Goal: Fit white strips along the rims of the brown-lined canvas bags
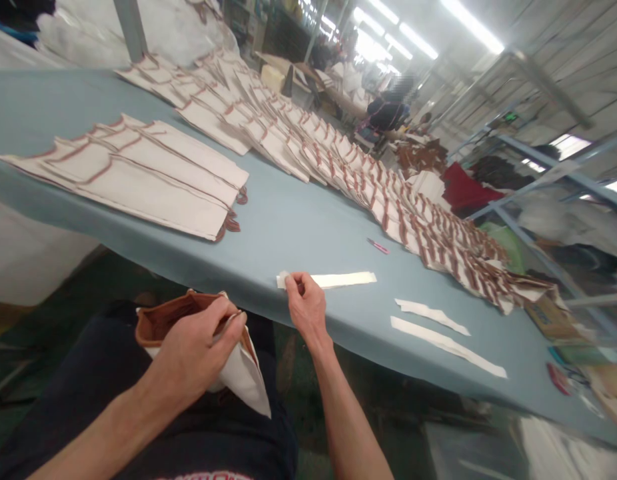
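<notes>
My left hand (201,340) is closed on the edge of a white fabric bag (246,377) with a brown lining (171,317), held over my lap with its mouth upward. At the table's near edge, my right hand (307,303) pinches a small whitish piece (284,275) at the left end of a cream strip (343,279). Whether that piece is part of the strip or separate, I cannot tell. To the right, two more white strips, a short one (433,315) and a longer one (448,345), lie flat on the table.
The blue-grey table (308,213) carries a stack of white panels with brown trim (153,180) at left and a long overlapping row of similar pieces (338,160) behind. A pink-handled small tool (378,246) and red-handled scissors (558,379) lie there. Another person (388,113) is far back.
</notes>
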Motion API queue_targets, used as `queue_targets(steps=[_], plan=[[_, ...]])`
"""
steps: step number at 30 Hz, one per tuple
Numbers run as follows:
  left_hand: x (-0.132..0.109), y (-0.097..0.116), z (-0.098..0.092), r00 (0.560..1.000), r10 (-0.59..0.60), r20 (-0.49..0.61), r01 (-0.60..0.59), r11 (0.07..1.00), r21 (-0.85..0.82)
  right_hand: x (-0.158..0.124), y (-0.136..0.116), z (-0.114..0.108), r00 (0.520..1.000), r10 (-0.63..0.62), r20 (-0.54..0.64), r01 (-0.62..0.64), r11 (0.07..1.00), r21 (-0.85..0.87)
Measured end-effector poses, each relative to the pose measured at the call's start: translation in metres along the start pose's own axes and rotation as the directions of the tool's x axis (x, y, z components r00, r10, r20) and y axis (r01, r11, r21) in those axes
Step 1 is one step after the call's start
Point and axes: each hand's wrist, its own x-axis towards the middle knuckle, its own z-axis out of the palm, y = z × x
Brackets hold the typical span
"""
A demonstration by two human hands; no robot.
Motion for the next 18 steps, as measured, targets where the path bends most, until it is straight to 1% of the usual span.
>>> queue_targets(steps=[4,7,12,18], plan=[[0.024,-0.002,0.005,0.999,-0.010,0.040,0.007,0.997,0.079,-0.005,-0.020,0.014,0.998,-0.008,0.056,0.001,0.993,0.118],[0.036,-0.006,0.014,0.997,0.002,0.075,-0.013,0.990,0.143,-0.004,-0.027,0.021,0.998,0.001,0.068,-0.013,0.983,0.184],[0.045,-0.007,0.026,0.995,-0.020,0.099,-0.002,0.976,0.218,0.002,-0.023,0.023,0.997,0.056,0.053,-0.069,0.954,0.292],[0.048,-0.004,0.030,0.993,-0.075,0.095,0.049,0.968,0.247,0.004,-0.020,0.022,0.992,0.128,0.016,-0.125,0.920,0.370]])
